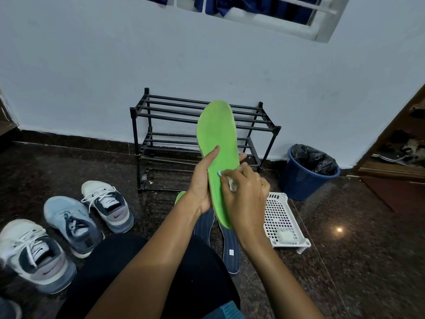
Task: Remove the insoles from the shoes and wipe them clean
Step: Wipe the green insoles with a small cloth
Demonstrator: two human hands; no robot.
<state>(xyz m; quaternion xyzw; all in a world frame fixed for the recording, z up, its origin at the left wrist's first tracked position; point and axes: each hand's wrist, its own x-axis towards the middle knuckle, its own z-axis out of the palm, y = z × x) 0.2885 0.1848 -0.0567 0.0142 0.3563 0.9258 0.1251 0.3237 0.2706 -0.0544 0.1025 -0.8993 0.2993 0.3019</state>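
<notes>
Above the dark polished floor (349,268), between shoes (69,223) and a blue bin (299,180), the left hand (202,188) grips the green insole (218,132) upright while the right hand (247,195) pinches a white wipe (232,184) against it.

A black metal shoe rack (174,116) with bare bars stands against the pale wall (115,65). To its right, on the dark speckled floor (356,261), is a blue bin (303,180) lined with a black bag (315,157). A white perforated basket (279,217) lies near the bin. At the top is a white window frame (276,21), and a wooden cabinet (391,157) stands at the far right.
</notes>
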